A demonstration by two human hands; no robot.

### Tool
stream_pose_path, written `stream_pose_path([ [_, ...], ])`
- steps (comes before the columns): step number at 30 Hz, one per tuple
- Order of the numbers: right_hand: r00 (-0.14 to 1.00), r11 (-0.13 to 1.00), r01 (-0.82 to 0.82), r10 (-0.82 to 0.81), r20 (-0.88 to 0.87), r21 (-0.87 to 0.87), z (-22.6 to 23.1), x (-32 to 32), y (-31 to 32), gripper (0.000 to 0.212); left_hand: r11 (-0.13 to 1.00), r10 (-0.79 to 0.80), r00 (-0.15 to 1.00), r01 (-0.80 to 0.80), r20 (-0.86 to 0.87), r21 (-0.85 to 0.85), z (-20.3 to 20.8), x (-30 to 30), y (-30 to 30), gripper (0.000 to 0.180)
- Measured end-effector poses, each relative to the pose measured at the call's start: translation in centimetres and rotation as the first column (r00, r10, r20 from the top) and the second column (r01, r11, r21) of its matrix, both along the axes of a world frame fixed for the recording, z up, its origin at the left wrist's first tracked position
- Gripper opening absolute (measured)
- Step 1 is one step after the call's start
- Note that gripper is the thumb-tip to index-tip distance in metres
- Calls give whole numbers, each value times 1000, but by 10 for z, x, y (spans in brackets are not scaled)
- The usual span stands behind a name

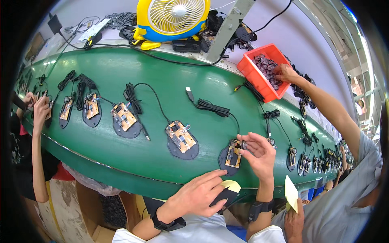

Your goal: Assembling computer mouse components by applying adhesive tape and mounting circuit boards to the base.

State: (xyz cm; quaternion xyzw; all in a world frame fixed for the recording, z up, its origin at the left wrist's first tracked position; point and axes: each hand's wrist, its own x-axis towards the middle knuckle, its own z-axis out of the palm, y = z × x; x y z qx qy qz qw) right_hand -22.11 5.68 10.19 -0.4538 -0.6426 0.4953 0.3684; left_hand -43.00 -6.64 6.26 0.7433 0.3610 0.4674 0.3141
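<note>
My right hand [259, 156] pinches a small dark scroll wheel [244, 145] between thumb and fingers, at the right edge of a tan circuit board [233, 156]. That board sits on a dark mouse base [225, 164] near the belt's front edge. My left hand [198, 192] lies open with fingers stretched out, the fingertips at the base's lower left edge. Beneath it is something black and pale yellow [231, 186], partly covered by the hand. A black cable [212, 107] with a USB plug runs from the board up the belt.
Several mouse bases with boards and coiled cables [182, 137] line the green belt [162, 89]. A co-worker's hand [285, 73] reaches into a red bin [267, 91] of dark wheels at the back right. Another person's hands work at far left. A yellow-blue fan [174, 20] stands behind.
</note>
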Motion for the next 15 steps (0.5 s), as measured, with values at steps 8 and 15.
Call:
stream_pose_path([
  [8, 990, 977, -19, -12, 140, 214, -4, 8, 3, 45, 1000, 18, 998, -19, -57, -14, 6, 1, -4, 33],
  [15, 921, 950, -188, 82, 380, 249, 10, -4, 6, 51, 1000, 26, 996, -26, -88, 3, 11, -4, -3, 34],
])
